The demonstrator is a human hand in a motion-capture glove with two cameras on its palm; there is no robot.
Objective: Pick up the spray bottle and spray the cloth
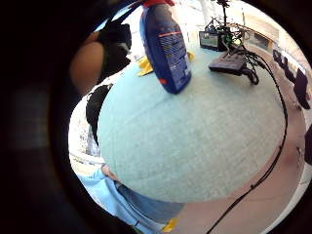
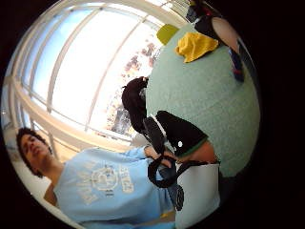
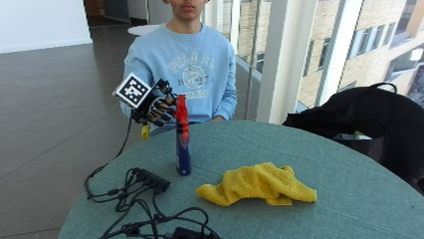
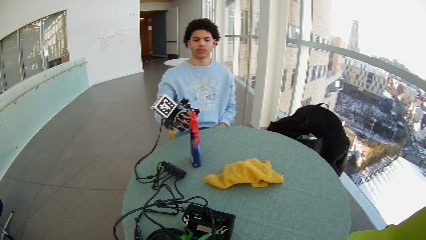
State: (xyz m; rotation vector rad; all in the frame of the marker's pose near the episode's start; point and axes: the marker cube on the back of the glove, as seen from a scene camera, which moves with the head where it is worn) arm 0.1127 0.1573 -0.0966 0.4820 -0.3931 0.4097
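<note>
While the gloved right hand hangs raised with fingers loosely spread, grasping nothing, the spray bottle stands upright on the round table just beside it. The yellow cloth lies crumpled beyond the bottle, apart from the hand.

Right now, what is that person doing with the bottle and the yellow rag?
A person sits at a round green table. Their gloved right hand is raised beside the red top of the spray bottle, which stands upright on the table; the hand has not gripped it yet. The yellow cloth lies crumpled on the table next to the bottle, untouched. A tangle of black cables sits at the table's near edge.
</note>
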